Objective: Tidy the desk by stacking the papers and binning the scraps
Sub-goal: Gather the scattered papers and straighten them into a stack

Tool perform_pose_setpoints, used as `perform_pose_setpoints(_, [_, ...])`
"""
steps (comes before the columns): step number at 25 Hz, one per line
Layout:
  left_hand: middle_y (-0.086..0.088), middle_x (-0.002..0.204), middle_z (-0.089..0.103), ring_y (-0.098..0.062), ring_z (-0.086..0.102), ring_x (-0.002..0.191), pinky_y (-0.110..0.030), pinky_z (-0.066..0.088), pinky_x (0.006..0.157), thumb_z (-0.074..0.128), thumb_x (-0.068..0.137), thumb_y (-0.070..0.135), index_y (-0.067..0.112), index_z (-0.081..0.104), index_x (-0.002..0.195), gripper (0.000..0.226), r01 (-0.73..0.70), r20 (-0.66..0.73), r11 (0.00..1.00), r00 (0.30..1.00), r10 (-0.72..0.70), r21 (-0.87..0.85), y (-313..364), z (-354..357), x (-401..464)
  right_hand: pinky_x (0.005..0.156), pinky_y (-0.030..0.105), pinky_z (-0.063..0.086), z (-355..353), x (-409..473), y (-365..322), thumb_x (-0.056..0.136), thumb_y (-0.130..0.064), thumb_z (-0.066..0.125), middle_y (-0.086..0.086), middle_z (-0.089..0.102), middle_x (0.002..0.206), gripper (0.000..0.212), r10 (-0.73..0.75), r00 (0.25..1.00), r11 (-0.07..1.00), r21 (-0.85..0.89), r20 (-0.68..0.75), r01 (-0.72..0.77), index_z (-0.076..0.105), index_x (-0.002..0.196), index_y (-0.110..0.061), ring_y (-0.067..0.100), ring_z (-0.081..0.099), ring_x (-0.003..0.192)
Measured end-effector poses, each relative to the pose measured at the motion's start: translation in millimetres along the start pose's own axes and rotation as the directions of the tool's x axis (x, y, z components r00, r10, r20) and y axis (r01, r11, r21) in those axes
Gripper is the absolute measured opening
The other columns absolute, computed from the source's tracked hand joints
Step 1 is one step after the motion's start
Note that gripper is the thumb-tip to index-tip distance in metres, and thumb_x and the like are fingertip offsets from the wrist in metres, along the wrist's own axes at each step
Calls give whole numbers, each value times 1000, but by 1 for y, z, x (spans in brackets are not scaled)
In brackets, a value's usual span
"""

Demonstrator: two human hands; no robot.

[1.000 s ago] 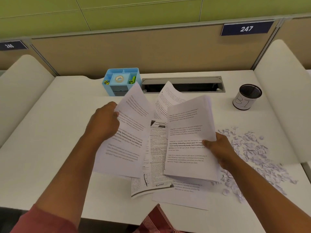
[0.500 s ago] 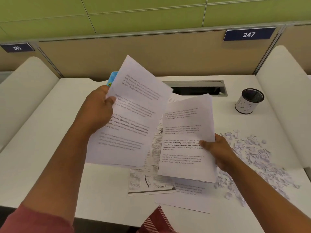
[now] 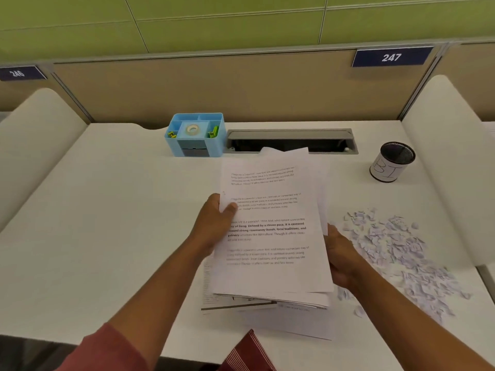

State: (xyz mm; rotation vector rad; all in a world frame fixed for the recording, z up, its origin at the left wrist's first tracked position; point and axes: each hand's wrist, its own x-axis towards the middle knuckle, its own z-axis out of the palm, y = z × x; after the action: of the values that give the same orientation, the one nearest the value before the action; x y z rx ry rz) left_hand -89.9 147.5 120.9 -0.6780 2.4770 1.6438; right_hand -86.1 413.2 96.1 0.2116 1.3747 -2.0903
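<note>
White desk [image 3: 93,210] with a smooth matte top fills the view, backed by a tan partition under green wall panels, with rounded white dividers at both sides. At the far edge, left of centre, stands a light-blue plastic organiser [image 3: 195,135] — a roll of clear tape in its middle compartment, small yellow-green clips in the side ones. Just right of it lies a long grey cable slot [image 3: 292,141]. Nearer, the left hand [image 3: 214,226] grips the left edge of the papers [image 3: 270,236], thumb curled over the top sheet; the printed stack runs lengthwise from near to far, its near end on the desk over other loose sheets. The right hand [image 3: 341,257] clasps its right edge, fingers hidden beneath. Right again, torn paper scraps [image 3: 396,253] lie scattered, and far right stands a black mesh cup [image 3: 392,162] wrapped in a hand-lettered white label — its inside is too dark to read.
</note>
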Motion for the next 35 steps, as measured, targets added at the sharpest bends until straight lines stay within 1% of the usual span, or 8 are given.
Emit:
perform_pose_setpoints(4, [7,134,58,-17,64,115,-46,56,97,64,94,44,39,36,142,56,101,168,989,982,-81,-112,-11,6,-2,80,51,60,0,-6,-1,72,-35,86,19,69,124,60,5,999,998,62,40,-7,68,126,-17,40,70,107])
perform_pose_setpoints(7, [19,127,51,-7,63,105,-32,61,80,57,104,24,44,30,144,53,194,312,953,943,-115,-235,-6,11,-8,61,40,61,5,-11,-8,96,-29,58,11,77,99,21,8,1000,998,66,19,-9,71,107,-17,29,75,81])
perform_pose_setpoints(9, [20,118,55,-8,66,98,-33,62,75,55,104,14,36,34,147,53,223,311,928,942,-127,-297,-9,15,-11,56,38,60,5,-11,-11,104,-21,45,9,78,90,32,35,999,997,72,4,-36,75,94,-20,26,75,72])
perform_pose_setpoints(15, [-18,134,65,-38,62,123,-54,55,96,58,98,8,9,54,140,42,509,568,684,806,-165,-523,-30,10,-8,48,33,57,8,-15,-28,105,-21,45,9,77,79,48,51,997,998,42,-50,-49,82,75,-21,24,73,62])
perform_pose_setpoints(19, [-14,132,67,-35,65,119,-49,59,91,55,100,4,12,58,136,37,386,408,669,903,-133,-635,-30,18,-8,62,39,61,15,-24,-35,85,-32,69,14,77,95,25,33,999,955,294,22,-38,82,90,-11,31,75,80])
perform_pose_setpoints(24, [-6,124,72,-26,71,109,-45,61,84,58,100,4,13,58,135,36,163,79,548,982,-174,-820,-29,35,-8,104,52,40,14,-18,9,65,-59,80,15,63,135,88,5,997,784,619,74,-50,58,139,-17,37,60,121])
perform_pose_setpoints(31, [-6,127,71,-27,69,114,-51,57,94,59,100,4,15,56,138,40,45,-38,536,989,-142,-843,-33,53,-18,95,60,53,49,-2,32,88,14,57,12,71,125,51,12,973,895,437,-229,91,62,129,-15,37,68,113])
perform_pose_setpoints(35, [-8,124,72,-30,69,112,-53,57,92,63,94,-3,15,61,131,41,91,32,530,992,-120,-843,-36,38,-14,92,56,57,29,7,21,86,20,57,12,73,120,48,-64,953,952,267,-298,148,64,122,-11,33,69,110])
